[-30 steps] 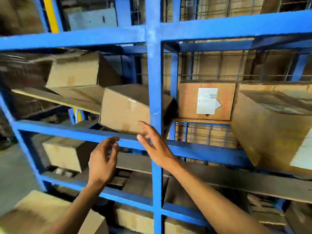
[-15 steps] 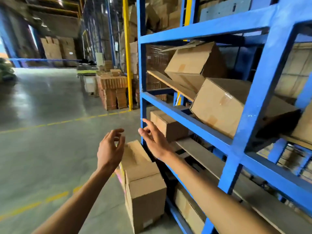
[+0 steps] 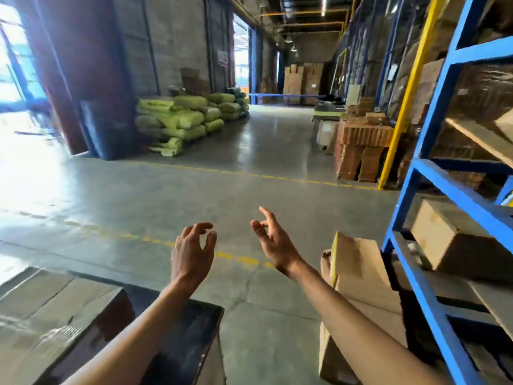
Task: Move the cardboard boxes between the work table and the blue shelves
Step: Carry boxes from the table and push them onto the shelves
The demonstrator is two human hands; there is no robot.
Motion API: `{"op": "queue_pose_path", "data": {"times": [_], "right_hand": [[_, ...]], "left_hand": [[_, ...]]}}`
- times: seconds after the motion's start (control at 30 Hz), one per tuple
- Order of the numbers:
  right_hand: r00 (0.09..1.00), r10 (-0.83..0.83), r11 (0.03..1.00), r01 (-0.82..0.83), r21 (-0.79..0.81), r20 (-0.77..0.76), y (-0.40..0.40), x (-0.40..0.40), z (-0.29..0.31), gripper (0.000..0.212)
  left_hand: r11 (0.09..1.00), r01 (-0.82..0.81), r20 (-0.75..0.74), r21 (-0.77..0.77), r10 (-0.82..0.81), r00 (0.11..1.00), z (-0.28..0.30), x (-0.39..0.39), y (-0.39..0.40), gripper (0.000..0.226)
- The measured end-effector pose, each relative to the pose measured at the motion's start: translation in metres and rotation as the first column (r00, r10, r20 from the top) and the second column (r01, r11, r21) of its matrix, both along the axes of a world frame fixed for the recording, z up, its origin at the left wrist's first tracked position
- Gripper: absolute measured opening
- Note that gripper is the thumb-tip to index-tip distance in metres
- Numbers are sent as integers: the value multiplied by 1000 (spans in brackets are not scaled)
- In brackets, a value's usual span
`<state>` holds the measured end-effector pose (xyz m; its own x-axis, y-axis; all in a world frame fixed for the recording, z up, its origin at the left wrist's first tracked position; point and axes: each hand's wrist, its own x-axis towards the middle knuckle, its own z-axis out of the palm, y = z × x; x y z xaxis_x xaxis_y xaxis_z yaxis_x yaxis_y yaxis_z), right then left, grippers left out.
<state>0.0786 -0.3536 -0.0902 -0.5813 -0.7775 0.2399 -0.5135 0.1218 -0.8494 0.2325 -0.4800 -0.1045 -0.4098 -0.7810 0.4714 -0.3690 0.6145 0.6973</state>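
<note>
Right edge of frame cuts off the blue shelves (image 3: 433, 190); only the near upright and beam ends show, and the box (image 3: 455, 245) on the lower shelf at right is partly behind the beam. Floor boxes (image 3: 358, 276) at lower right sit against the shelf foot, their lower part hidden by the right forearm. Lower left: a large carton (image 3: 50, 309) is blurred and cropped by the frame edge; it lies on a dark surface (image 3: 191, 337), maybe the table, hard to tell. Upper left is blown out by daylight.

Left hand (image 3: 191, 254) and right hand (image 3: 273, 243) are raised mid-frame over bare floor (image 3: 222, 190), fingers spread and loosely curled, holding nothing, hands apart from each other.

Against half a second ago: view has swung left, away from the shelves; the tilted boxes on the upper shelf are out of frame, green sacks (image 3: 188, 118) and the aisle have come into centre, the carton has appeared lower left. Hands keep the same empty pose.
</note>
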Motion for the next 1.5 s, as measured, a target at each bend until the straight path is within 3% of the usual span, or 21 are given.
{"op": "queue_pose_path", "data": {"times": [0.1,0.23,0.37,0.57,0.93,1.03,1.27,1.5], "right_hand": [[991,116,993,-117,7,63,-32,36,-7,72],[948,286,954,-295,46,143,-67,91,-18,96],[896,408,897,-429,102,177,-100,142,-39,72],[824,503,814,-553,179,260,-134,199,-70,77],[836,459,809,-533,247,300,-198,232,-127,86],[834,419,816,-519,255,358,-216,235,-142,90],[761,378,782,-567,258,527,-244,230,-177,98],[791,319,839,-492,231,523,-258,228,-200,82]], "left_hand": [[991,-135,44,16,134,990,-8,53,-20,25],[942,-334,153,30,325,933,-31,131,-39,28],[854,-517,211,45,498,841,-56,199,-50,34],[761,-645,220,70,619,754,-86,276,-41,48],[615,-593,151,519,617,772,-139,335,-45,116],[601,-542,69,587,630,774,-150,340,-48,136],[612,-451,-45,649,623,781,-167,343,-49,158],[625,-455,-54,634,623,781,-181,362,-57,151]]}}
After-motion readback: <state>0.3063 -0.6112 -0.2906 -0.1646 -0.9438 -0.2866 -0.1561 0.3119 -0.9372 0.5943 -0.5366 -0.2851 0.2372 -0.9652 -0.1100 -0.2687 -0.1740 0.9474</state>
